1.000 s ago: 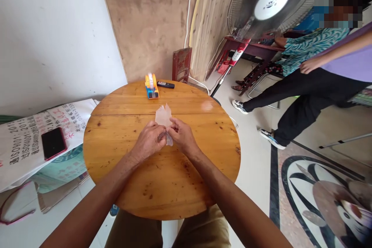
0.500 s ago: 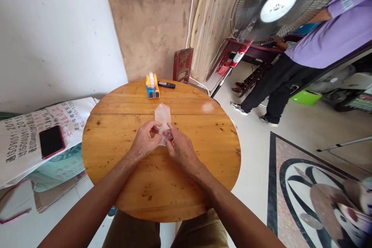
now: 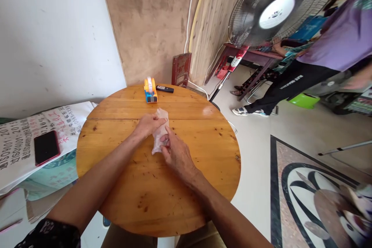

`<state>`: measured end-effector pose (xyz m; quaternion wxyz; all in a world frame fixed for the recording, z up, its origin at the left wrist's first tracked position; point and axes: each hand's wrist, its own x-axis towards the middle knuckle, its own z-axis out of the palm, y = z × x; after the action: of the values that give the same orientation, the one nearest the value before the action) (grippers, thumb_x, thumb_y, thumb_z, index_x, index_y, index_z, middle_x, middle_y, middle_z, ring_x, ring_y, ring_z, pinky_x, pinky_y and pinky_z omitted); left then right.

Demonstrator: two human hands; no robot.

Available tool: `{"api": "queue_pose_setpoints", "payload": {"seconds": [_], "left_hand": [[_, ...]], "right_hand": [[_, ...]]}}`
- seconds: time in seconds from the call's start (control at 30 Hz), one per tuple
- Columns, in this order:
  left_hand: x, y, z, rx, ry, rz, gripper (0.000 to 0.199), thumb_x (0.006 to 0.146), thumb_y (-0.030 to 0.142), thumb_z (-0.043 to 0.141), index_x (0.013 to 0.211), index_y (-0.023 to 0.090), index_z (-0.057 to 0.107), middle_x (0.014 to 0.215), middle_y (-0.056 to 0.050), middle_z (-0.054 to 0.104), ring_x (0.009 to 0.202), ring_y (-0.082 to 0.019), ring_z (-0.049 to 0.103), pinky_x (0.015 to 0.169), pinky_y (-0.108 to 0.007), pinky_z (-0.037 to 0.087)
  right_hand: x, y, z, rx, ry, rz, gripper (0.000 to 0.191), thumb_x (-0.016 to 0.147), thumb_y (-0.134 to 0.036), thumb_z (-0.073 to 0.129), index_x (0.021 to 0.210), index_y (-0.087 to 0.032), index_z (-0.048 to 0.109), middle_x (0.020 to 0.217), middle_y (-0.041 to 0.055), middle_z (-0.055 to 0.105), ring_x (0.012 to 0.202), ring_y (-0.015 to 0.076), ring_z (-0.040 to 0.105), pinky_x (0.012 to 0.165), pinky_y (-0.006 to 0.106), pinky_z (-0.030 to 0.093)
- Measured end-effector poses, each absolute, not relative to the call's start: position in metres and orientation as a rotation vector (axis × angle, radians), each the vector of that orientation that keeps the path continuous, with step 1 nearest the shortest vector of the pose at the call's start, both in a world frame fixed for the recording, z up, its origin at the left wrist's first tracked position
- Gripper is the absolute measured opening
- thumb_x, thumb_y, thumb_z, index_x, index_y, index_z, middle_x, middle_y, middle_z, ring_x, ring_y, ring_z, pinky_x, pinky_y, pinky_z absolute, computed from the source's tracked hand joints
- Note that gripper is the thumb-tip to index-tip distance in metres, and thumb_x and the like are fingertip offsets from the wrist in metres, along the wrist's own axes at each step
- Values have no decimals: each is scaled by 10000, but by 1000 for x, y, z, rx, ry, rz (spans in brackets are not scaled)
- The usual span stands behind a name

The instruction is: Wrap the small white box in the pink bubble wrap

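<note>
Head camera: crumpled, translucent whitish plastic wrapping (image 3: pixel 157 143) located near the middle of the round, yellow-brown wooden table (image 3: pixel 139 201), long axis pointing roughly away from the wearer. Left hand (image 3: pixel 151 124): fingers bent and close together at the upper left part of the wrapping, thumb laid across it; cannot tell whether the wrapping is pinched. Right hand (image 3: pixel 174 150): partly open, loosely curled, fingertips touching the lower right part of the wrapping; no firm grip visible.

Far side of table: orange and blue tape dispenser (image 3: pixel 150 93) with a roll of clear tape, beyond the wrapping and apart from it. Black handheld device with buttons (image 3: pixel 165 89), lying flat just to the right of the dispenser.

Left of table: black-screened phone with red edge (image 3: pixel 47 148), lying on a white printed sack (image 3: pixel 71 115). Right side: large floor fan with dark wire cage and white hub (image 3: pixel 277 12); behind it, a person in purple top and black trousers (image 3: pixel 334 52).
</note>
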<state>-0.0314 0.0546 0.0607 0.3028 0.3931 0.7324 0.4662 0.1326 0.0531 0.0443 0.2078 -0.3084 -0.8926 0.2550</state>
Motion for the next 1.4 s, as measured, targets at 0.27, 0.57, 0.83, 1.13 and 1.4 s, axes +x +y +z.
{"api": "queue_pose_setpoints", "payload": {"seconds": [0.27, 0.57, 0.83, 1.13, 1.4], "left_hand": [[-29, 55, 48, 917, 1888, 1341, 165, 698, 231, 547, 571, 191, 451, 464, 70, 432, 426, -77, 389, 441, -198, 293], [-33, 56, 33, 942, 1970, 1278, 286, 665, 122, 581, 948, 158, 557, 592, 72, 515, 495, -98, 493, 468, -193, 350], [-40, 49, 41, 1091, 2170, 1125, 516, 666, 115, 679, 1167, 174, 569, 613, 66, 533, 592, -152, 548, 586, -251, 408], [0, 16, 40, 1521, 1951, 1582, 355, 794, 52, 464, 1100, 183, 591, 992, -61, 643, 871, -170, 627, 786, -307, 530], [11, 10, 16, 1585, 2018, 1631, 285, 828, 104, 492, 1092, 181, 563, 971, -76, 639, 924, -204, 616, 822, -360, 529]], "right_hand": [[135, 55, 42, -815, -2470, 733, 656, 799, -131, 519, 1428, -210, 350, 1110, 65, 680, 881, 199, 609, 797, 331, 476], [134, 58, 50, -804, -2503, 758, 588, 782, -118, 554, 1349, -223, 434, 1059, 36, 687, 808, 173, 617, 757, 302, 469], [125, 66, 68, -922, -2626, 757, 441, 778, -118, 592, 1202, -225, 533, 988, 12, 710, 775, 167, 633, 681, 275, 428], [120, 70, 73, -939, -2718, 747, 631, 797, -146, 564, 1399, -115, 376, 1016, 97, 730, 889, 232, 657, 660, 287, 386], [129, 87, 61, -749, -2495, 1147, 693, 729, -28, 509, 1403, -106, 369, 921, 69, 688, 745, 167, 600, 677, 280, 441]]}}
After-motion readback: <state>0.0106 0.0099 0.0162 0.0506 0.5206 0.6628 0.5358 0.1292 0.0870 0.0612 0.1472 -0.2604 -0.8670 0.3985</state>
